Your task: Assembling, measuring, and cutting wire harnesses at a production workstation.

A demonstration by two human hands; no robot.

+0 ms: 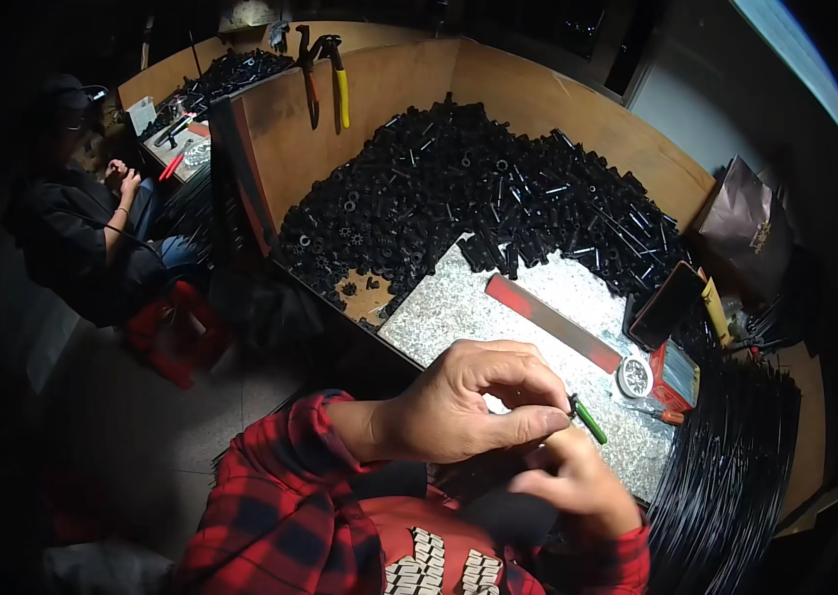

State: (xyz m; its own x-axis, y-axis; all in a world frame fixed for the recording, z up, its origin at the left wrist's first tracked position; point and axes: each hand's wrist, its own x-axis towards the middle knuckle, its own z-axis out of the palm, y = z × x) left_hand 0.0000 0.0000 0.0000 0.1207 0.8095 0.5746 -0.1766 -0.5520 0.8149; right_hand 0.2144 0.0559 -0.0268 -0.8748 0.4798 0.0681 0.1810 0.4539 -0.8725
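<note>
My left hand is raised over the near edge of a pale speckled board, its thumb and fingers pinched together. Just below and to the right is my right hand, fingers bent in toward the left fingertips and its thumb smeared by motion. Whatever they pinch is too small or too hidden to make out. Right beside the left fingertips shows a slim green-handled tool with a dark end; I cannot tell whether it touches them or lies on the board. Beyond the hands, a flat red-and-dark bar rests on the board.
Small black parts are heaped behind the board against wooden walls. Pliers hang at the left wall. A phone, round tin, red-blue box and black rods are at right. A co-worker sits at left.
</note>
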